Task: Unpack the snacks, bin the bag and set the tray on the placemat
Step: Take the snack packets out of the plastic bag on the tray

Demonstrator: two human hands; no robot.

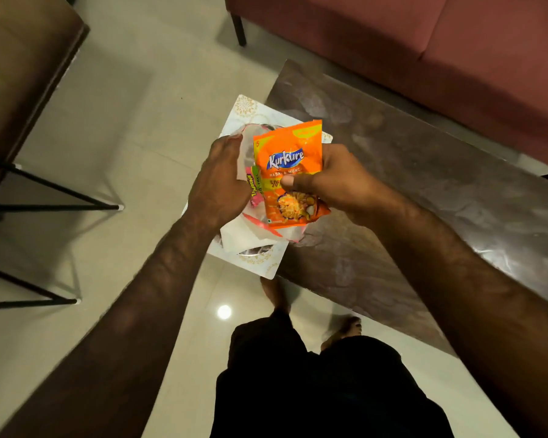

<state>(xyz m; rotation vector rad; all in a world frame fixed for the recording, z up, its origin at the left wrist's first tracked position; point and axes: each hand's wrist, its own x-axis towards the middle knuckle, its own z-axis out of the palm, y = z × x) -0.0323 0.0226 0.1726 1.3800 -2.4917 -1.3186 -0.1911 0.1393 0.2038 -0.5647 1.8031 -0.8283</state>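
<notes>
The placemat (244,107) lies on the left end of the surface (408,184), overhanging its left edge above the floor (140,105), and the tray (257,249) on it is mostly hidden under the bag (246,235). Above them the left grip (219,181) holds the bag, and just right of it the right grip (332,181) holds a snack packet (287,159) against the bag, with a second packet (253,184) inside. The sofa (424,42) stands beyond the surface, far right.

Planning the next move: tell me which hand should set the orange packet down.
Right. The right hand pinches the packet, mostly clear of the bag, over the table. The left hand grips the bag, which holds another snack.
</notes>
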